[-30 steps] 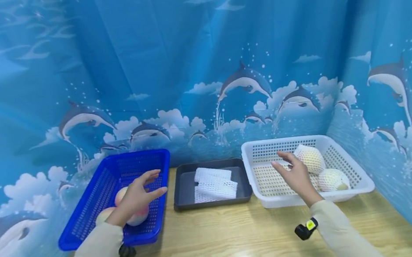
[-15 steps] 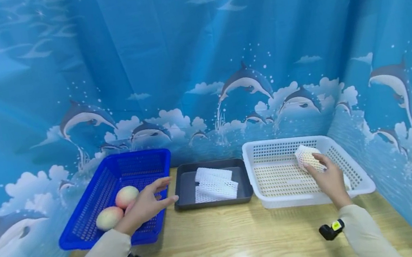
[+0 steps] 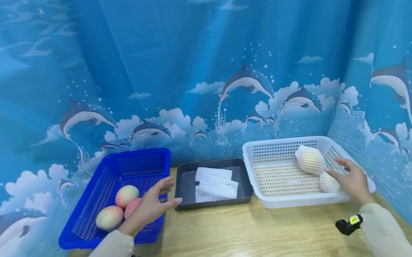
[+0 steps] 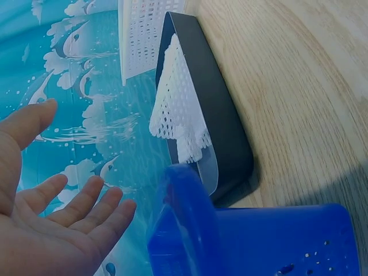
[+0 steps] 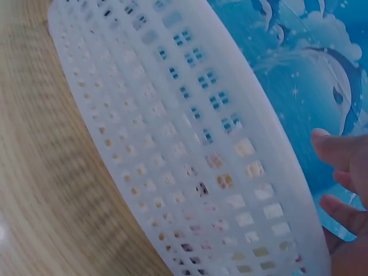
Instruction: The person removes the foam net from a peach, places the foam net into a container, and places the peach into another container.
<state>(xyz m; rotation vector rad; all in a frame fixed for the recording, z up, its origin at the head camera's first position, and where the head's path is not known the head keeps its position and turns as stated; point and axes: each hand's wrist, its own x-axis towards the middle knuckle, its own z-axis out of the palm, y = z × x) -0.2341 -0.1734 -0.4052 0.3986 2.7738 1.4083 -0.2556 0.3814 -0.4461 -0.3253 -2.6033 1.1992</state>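
My left hand (image 3: 150, 206) is held over the right side of the blue basket (image 3: 81, 205), its fingers relaxed and nothing in them. Three pinkish-yellow peaches (image 3: 126, 196) lie in that basket, one partly behind the hand. My right hand (image 3: 353, 181) hovers at the front right of the white basket (image 3: 277, 201), thumb and fingers spread. Two round fruits in white foam nets sit in the white basket: the rear netted fruit (image 3: 310, 161) shows well, while the right hand partly covers the front netted fruit (image 3: 327, 182).
Between the baskets stands a dark grey tray (image 3: 185, 189) with white foam net sleeves (image 3: 215, 185) lying in it. A wooden table (image 3: 207, 243) carries everything. Behind and at the sides hangs a blue dolphin-print curtain (image 3: 188, 60).
My right hand has moved rightward across the white basket, past the rear netted fruit to the front one. My left hand has drifted right, uncovering more of the peaches.
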